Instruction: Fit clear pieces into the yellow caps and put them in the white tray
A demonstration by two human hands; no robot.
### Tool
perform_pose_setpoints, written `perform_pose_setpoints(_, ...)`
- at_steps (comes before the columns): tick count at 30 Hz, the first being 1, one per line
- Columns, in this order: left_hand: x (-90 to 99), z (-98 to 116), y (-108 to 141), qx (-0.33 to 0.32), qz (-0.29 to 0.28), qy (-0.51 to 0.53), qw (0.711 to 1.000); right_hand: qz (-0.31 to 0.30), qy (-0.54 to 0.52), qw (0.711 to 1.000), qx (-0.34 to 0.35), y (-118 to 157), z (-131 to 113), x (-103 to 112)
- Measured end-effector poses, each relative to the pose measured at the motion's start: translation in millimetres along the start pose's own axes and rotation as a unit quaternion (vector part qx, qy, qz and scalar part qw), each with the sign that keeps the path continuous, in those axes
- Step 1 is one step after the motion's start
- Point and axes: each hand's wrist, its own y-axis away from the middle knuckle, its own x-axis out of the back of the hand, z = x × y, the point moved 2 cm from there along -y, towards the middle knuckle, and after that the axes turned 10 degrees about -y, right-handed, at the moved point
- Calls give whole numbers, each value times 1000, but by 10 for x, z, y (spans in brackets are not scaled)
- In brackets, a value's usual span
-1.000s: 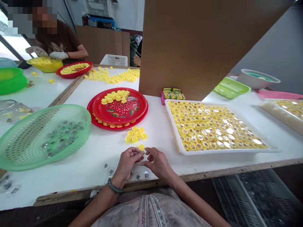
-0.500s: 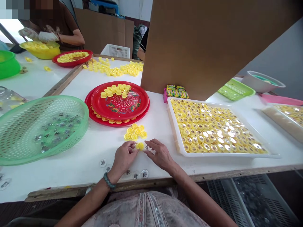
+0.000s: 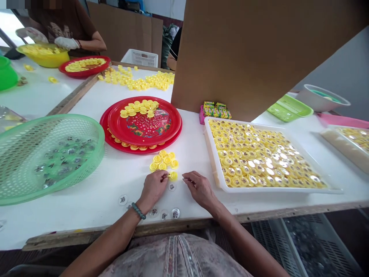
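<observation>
My left hand [image 3: 155, 186], with a beaded bracelet at the wrist, pinches a small round yellow plastic piece [image 3: 173, 176] by its edge. Just below that piece a clear disc with a printed picture [image 3: 172, 187] lies on the white table. To the right, my right hand [image 3: 201, 188] is held apart from it, thumb and fingertips drawn together; whether anything small is between them I cannot make out. A cluster of yellow pieces [image 3: 163, 159] lies just beyond my hands. Several clear printed discs [image 3: 175, 213] are near the table's front edge.
On the left stands a green perforated basket [image 3: 86, 125] with clear discs inside. Stacked red trays [image 3: 147, 130] hold yellow pieces. A white tray [image 3: 216, 169] full of assembled yellow pieces is on the right. Behind rises a cardboard panel [image 3: 230, 57]. A gloved co-worker [image 3: 66, 42] sits at far left.
My hands have moved apart; my right hand has let go of the yellow piece, which stays in my left. A clear disc now shows on the table between them. The view has shifted slightly.
</observation>
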Motion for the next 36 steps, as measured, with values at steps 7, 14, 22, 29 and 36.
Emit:
perform_pose_setpoints(7, 116, -10, 75, 52, -4, 2, 999, 26, 92, 994, -59, 137, -139, -335)
perform_pose_setpoints(14, 46, -8, 179, 39, -91, 20, 995, -2, 123, 991, -49, 98, -176, -526)
perform_pose_setpoints(22, -30, -22, 228, 36, -122, 114, 985, -19, 33, 999, -28, 193, -98, -498)
perform_pose_setpoints(29, -55, 72, 212, 166, -102, 428, 882, 44, 55, 993, 98, 156, -195, -369)
perform_pose_setpoints(36, 12, 26, 156, 172, -48, 391, 903, -19, 81, 992, 96, -152, -160, -174)
